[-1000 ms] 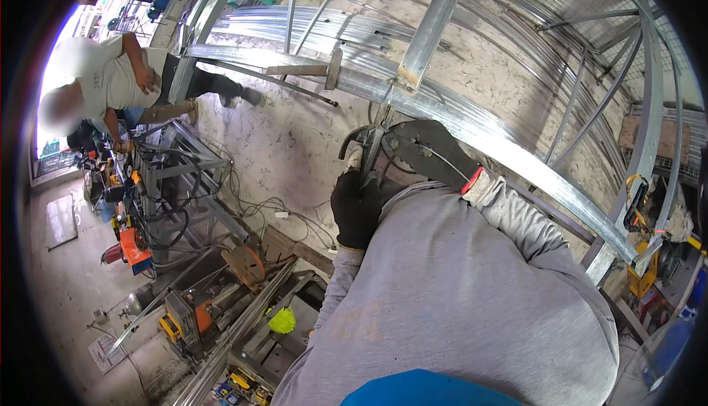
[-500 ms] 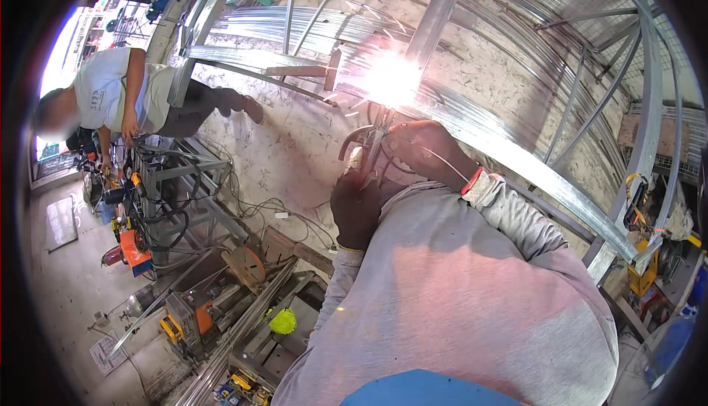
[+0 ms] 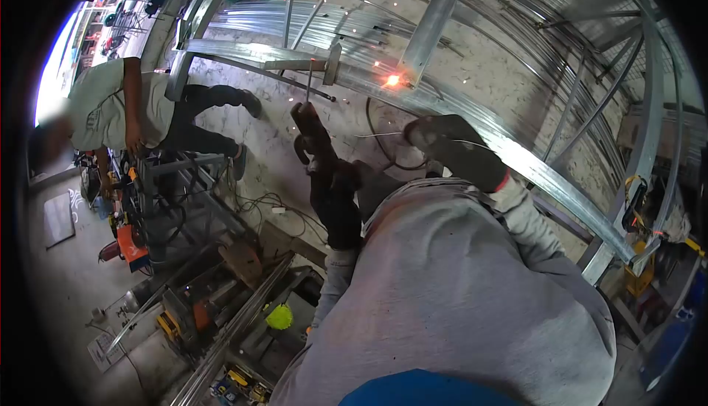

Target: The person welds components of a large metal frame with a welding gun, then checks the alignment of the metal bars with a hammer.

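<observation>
- Up at the joint where the straight steel bar [image 3: 435, 19] meets the curved rail [image 3: 479, 129], the white arc flare of half a second ago is gone; only a small orange weld spot [image 3: 391, 80] glows there, with a few sparks scattered around it
- Left hand [image 3: 335, 196] has drawn back to the left, away from the joint; its gloved fingers are closed round the electrode holder [image 3: 306, 133], whose thin rod points upward, well apart from the glowing spot
- Right hand [image 3: 451, 146] has let go of the holder it was steadying and now sits near the rail, below the joint; its fingers are curled, and I cannot tell whether they grip anything
- A dark cable [image 3: 383, 161] loops between the two hands
- Judged from the dying glow and the withdrawn rod, this burst of welding is over and the bead is cooling on the joint
- Far left, the co-worker [image 3: 110, 103] has shifted stance beside the metal frame
</observation>
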Available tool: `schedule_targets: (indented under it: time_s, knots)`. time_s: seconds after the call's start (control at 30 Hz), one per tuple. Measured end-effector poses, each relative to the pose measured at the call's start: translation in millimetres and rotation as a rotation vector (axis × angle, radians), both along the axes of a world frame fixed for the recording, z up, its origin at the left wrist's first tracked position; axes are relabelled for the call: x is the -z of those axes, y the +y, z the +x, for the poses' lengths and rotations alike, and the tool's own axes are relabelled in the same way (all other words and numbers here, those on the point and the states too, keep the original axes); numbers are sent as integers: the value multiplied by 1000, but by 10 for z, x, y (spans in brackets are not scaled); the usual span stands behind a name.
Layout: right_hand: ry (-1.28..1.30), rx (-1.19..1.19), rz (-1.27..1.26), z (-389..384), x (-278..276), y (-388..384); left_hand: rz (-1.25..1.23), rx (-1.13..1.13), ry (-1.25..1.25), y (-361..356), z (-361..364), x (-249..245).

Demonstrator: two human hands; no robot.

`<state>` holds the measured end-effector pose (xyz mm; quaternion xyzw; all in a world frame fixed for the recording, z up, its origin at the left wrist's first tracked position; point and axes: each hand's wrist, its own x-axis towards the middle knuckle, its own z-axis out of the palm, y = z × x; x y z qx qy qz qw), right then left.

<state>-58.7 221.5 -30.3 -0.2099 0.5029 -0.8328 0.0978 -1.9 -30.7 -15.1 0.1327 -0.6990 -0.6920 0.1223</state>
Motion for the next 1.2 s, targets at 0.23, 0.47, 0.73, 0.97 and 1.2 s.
schedule_targets:
  time_s: [0.23, 0.47, 0.73, 0.97, 1.2]
  knots:
    - [-8, 44, 325, 136, -247, 618, 32, 56, -106, 71, -31, -62]
    - [-192, 793, 90, 239, 109, 766, 217, 105, -261, 145, -104, -39]
    - [-332, 755, 5, 192, 214, 844, 259, 48, -287, 185, -153, 42]
    - [-186, 775, 74, 131, 148, 789, 49, 94, -209, 201, -141, 26]
    - [-117, 633, 32, 214, -51, 752, -329, 627, -113, 539, -547, -441]
